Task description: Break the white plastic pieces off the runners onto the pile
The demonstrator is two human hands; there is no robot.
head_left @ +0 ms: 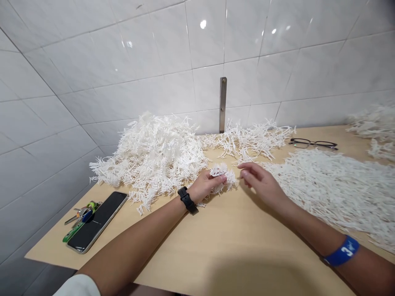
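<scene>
My left hand point(206, 184), with a black watch on its wrist, is closed around a small bunch of white plastic branched pieces point(222, 176) just above the wooden table point(234, 246). My right hand point(261, 183), with a blue band further up the arm, hovers right beside the bunch with its fingers loosely curled and nothing in them. A big heap of the same white pieces point(154, 158) lies behind my left hand.
A flatter spread of white pieces point(336, 189) covers the right side, and more point(253, 139) lie along the tiled wall. Black glasses point(311, 143) rest at the back right. A phone point(97, 222) and keys point(82, 213) lie near the left edge.
</scene>
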